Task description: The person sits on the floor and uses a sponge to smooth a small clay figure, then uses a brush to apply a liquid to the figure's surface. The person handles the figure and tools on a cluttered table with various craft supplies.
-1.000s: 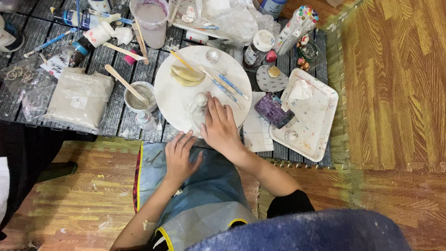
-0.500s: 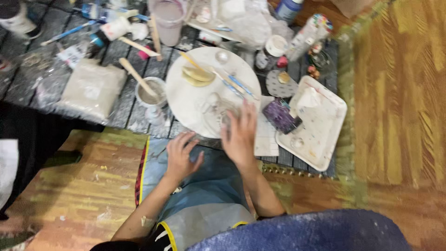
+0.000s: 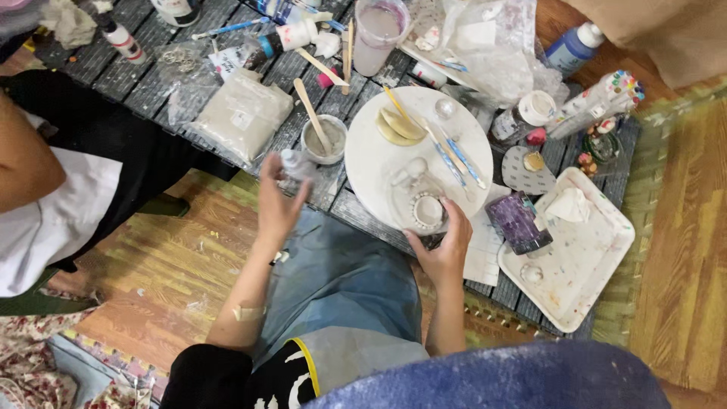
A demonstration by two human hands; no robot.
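Note:
A round white board (image 3: 379, 163) lies on the dark slatted table (image 3: 151, 72) in front of my lap. On its near edge stands a small ring-shaped white clay cup (image 3: 428, 210), with a small clay figure (image 3: 413, 170) just behind it. My right hand (image 3: 445, 246) cups that clay cup from the near side, thumb and fingers around it. My left hand (image 3: 276, 203) is raised at the table's edge. It grips a small pale object (image 3: 295, 163), too blurred to name. That hand is close to a grey cup of slip with a wooden stick (image 3: 324, 138).
Another person (image 3: 68, 189) in white and black sits at the left. On the table are a bagged clay block (image 3: 242, 113), a pink water cup (image 3: 379, 30), modelling tools (image 3: 454, 155), a purple block (image 3: 519, 223), a white tray (image 3: 598, 227), a blue bottle (image 3: 572, 45) and a marker pack (image 3: 598, 98).
My left hand rose from my lap to the table's edge and now holds a small pale object. My right hand drew back from the board's middle to its near rim.

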